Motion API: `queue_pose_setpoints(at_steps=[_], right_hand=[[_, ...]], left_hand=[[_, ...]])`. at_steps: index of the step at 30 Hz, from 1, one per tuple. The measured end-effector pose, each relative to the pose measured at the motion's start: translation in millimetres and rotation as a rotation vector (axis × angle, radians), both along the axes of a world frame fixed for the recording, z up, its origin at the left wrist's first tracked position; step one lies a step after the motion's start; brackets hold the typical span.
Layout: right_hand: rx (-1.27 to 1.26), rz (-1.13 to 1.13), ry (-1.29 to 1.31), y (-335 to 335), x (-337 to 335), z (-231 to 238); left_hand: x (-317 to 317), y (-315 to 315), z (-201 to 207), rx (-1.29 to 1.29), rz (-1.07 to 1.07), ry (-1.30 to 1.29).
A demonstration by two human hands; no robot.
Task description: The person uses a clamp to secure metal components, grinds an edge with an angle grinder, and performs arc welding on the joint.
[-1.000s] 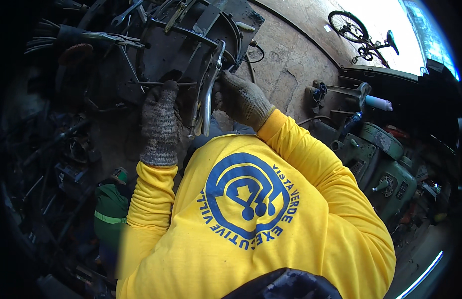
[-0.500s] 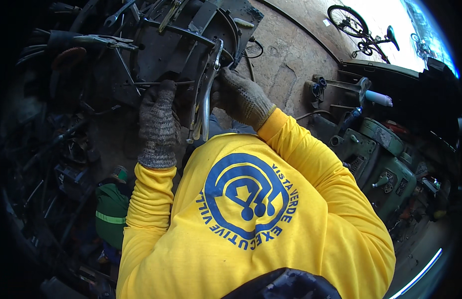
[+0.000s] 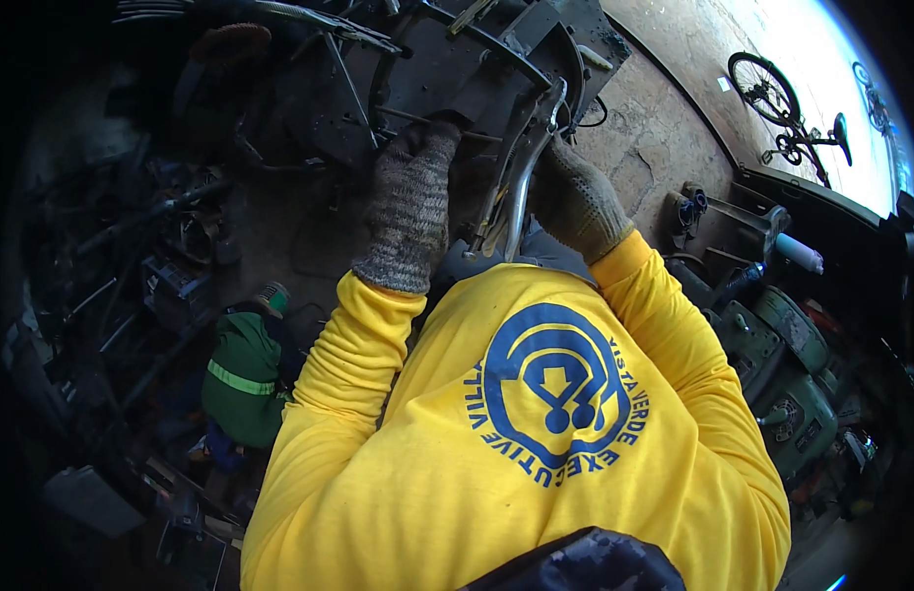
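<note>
My left hand (image 3: 409,202), in a grey knitted glove, is closed at the near edge of a dark metal work table (image 3: 447,74). A thin metal rod (image 3: 402,115) passes at its fingertips; what the fingers grip is hidden. Long-handled locking pliers (image 3: 521,182) are clamped on a curved metal bar (image 3: 496,47), handles hanging toward me. Just right of them is my right hand (image 3: 583,205), in a lighter dotted glove. Its fingers go behind the pliers and under the bar, so their grip is hidden.
More pliers (image 3: 329,22) lie at the table's far left. A person in green (image 3: 242,369) is low at my left among dark clutter. Green machinery (image 3: 797,414) stands at the right, near a bench vise (image 3: 762,227). Beyond is a bicycle (image 3: 787,118).
The whole view has swung, so table, hands and surroundings appear farther right. Both hands keep about the same places beside the rod and the clamped pliers.
</note>
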State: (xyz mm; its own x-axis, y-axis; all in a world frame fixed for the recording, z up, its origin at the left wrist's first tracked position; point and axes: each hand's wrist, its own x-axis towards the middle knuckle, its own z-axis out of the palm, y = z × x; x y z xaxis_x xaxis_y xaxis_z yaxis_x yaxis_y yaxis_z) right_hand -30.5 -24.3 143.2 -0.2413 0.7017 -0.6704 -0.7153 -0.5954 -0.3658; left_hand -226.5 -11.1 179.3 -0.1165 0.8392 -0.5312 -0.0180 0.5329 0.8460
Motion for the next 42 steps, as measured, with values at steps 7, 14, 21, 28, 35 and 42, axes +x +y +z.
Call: queue_pose_setpoints(at_steps=[7,14,21,28,35,42], right_hand=[[-0.014,-0.006,0.002,2.0,-1.0,2.2],[-0.009,-0.044,0.026,1.0,-0.7,-0.1],[-0.011,-0.047,0.011,-0.2,1.0,-1.2],[-0.018,-0.037,0.03,0.1,2.8,-4.0],[0.105,0.074,0.029,1.1,0.7,-0.3],[0.071,0.121,-0.17,-2.1,7.3,1.2]], left_hand=[[-10.8,6.0,-17.9,0.212,-0.291,0.386],[-11.8,4.1,-11.8,0.233,-0.447,0.609],[-8.7,3.8,-12.9,0.224,-0.376,0.532],[1.1,1.2,-10.4,0.133,-0.077,0.157],[19.4,9.3,-17.4,0.106,0.118,0.13],[34.2,7.7,-18.9,0.078,0.228,-0.001]])
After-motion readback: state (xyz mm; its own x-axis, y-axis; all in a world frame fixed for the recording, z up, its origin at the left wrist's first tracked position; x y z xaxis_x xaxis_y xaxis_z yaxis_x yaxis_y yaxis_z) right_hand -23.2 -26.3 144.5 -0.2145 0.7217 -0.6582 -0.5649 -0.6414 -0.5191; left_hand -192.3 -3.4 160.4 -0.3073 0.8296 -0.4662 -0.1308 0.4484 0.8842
